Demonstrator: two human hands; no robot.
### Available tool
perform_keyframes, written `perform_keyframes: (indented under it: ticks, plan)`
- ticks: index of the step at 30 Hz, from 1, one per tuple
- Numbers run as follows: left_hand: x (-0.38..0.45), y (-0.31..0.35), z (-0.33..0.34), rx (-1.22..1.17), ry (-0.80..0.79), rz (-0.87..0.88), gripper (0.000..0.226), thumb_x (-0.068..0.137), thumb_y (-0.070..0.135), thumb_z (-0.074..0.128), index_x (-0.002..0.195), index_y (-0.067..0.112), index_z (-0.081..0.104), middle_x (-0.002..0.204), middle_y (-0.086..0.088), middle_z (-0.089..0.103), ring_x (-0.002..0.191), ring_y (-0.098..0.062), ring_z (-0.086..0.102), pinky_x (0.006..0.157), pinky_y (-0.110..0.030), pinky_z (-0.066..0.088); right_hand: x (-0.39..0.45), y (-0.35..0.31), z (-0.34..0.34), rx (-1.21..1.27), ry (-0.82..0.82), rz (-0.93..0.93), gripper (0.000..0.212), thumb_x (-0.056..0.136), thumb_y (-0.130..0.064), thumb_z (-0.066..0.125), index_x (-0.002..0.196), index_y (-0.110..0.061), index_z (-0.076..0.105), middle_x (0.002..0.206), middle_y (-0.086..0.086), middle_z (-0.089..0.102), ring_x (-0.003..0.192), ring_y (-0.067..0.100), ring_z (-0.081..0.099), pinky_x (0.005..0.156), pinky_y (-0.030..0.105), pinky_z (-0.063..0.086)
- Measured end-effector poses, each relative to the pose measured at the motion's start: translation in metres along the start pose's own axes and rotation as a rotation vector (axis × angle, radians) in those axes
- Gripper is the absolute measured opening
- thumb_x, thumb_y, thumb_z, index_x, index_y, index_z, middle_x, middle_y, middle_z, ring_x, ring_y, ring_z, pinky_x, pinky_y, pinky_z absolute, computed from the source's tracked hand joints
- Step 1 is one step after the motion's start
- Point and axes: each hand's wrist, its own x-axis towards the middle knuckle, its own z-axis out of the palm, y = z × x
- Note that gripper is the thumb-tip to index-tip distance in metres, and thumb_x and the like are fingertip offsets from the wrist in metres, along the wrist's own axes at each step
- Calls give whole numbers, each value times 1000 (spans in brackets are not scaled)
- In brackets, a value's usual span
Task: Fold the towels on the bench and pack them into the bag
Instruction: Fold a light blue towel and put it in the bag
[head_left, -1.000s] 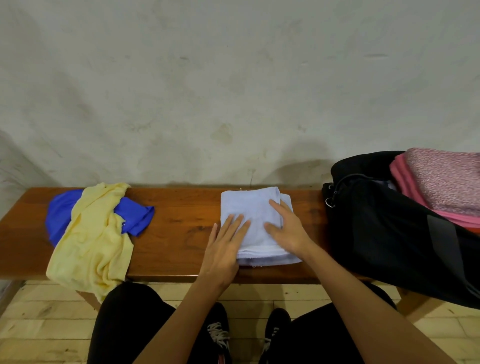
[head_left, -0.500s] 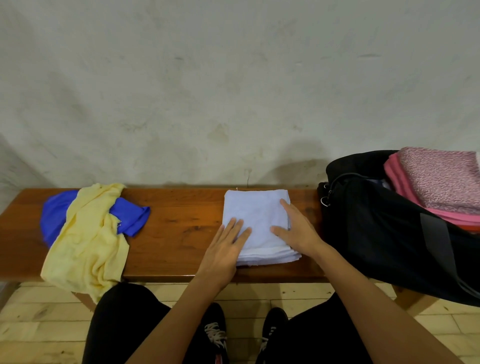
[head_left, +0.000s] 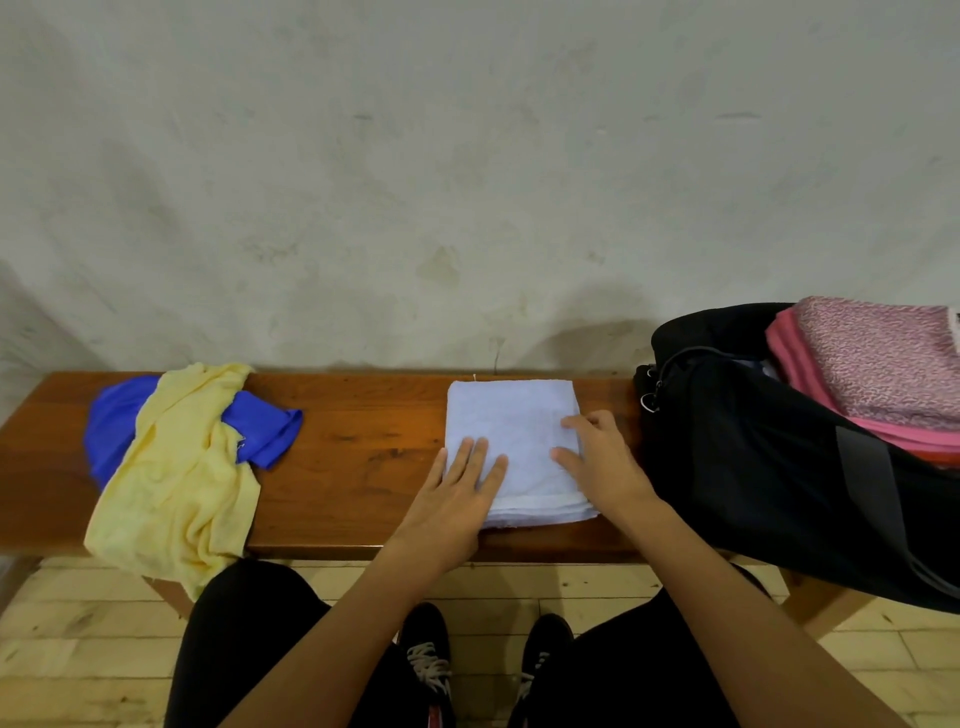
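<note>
Pale lilac-white towel (head_left: 511, 431) folded into a neat square stack, flat on the wooden bench (head_left: 363, 447) mid-right, layered edges showing at the near side. Yellow towel (head_left: 176, 483) unfolded, crumpled at bench's left end, draped over the front edge. Blue towel (head_left: 265, 426) bunched under it, poking out both sides. Black bag (head_left: 769, 467) on the bench's right end, open at the top, just beside the folded towel. Pink folded towels (head_left: 878, 364) stacked in its opening, possibly two, patterned one on top.
</note>
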Motion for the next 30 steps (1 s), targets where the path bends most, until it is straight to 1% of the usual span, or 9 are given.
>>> perform_keyframes:
  ticks: [2,6,9,11,14,17,19,21,30]
  plan:
    - [-1,-2,1,-41,2,17,79,97,13,43,153,18,-12,158,-16,-21,144,-29,-25,121,-46,-5,-1,-3,-3,-72,-1,9,45,100,-29,55,142,-22,41,139,4,32,104,19,56,86,29,55]
    - [-6,0,2,-160,25,18,67,97,42,30,155,25,0,161,-5,-14,147,-19,-20,121,-43,-7,-6,-14,-8,-272,171,13,50,96,-14,59,142,-20,40,144,7,32,125,24,43,90,31,53]
    - [-3,4,-5,-275,207,-12,56,97,44,30,149,24,29,159,2,20,147,-13,12,122,-35,5,-7,-32,-2,-248,231,-73,51,98,-12,49,147,-17,35,151,7,34,134,24,37,102,34,44]
    - [5,6,-9,-298,300,-64,48,101,33,32,147,22,32,155,1,31,143,-11,25,120,-30,14,-7,-45,7,-157,150,-177,52,104,-20,41,154,-16,26,160,7,27,144,23,29,114,33,29]
    - [23,5,-10,-343,243,-190,57,103,29,32,154,15,10,162,-4,10,149,-15,11,121,-31,9,-3,-55,19,-106,36,-246,56,107,-29,28,158,-15,8,166,4,8,153,17,6,123,30,5]
    - [39,0,0,-276,276,-240,64,95,42,-1,153,16,-1,163,-2,-2,149,-13,-4,122,-34,0,1,-49,31,-180,-47,-178,59,106,-42,12,158,-18,-3,165,2,-9,152,14,-11,121,30,-10]
    - [43,-1,11,-289,238,-257,68,88,47,-12,151,20,-11,160,1,-14,147,-11,-17,121,-38,-7,-1,-42,36,-238,-41,-191,74,92,-57,-6,158,-21,-4,165,3,-12,151,14,-15,117,28,-16]
    - [44,-2,20,-326,226,-275,68,89,50,-10,152,23,-12,158,5,-21,144,-9,-23,121,-41,-9,-2,-37,39,-263,-27,-223,86,80,-60,-16,158,-24,-4,165,3,-13,151,15,-15,116,27,-17]
    - [43,-1,22,-299,250,-277,67,88,53,-10,151,32,-17,157,6,-27,143,-11,-28,117,-45,-17,3,-17,34,-320,-24,-208,78,85,-66,-8,156,-33,-10,164,-1,-18,150,14,-19,120,38,-11]
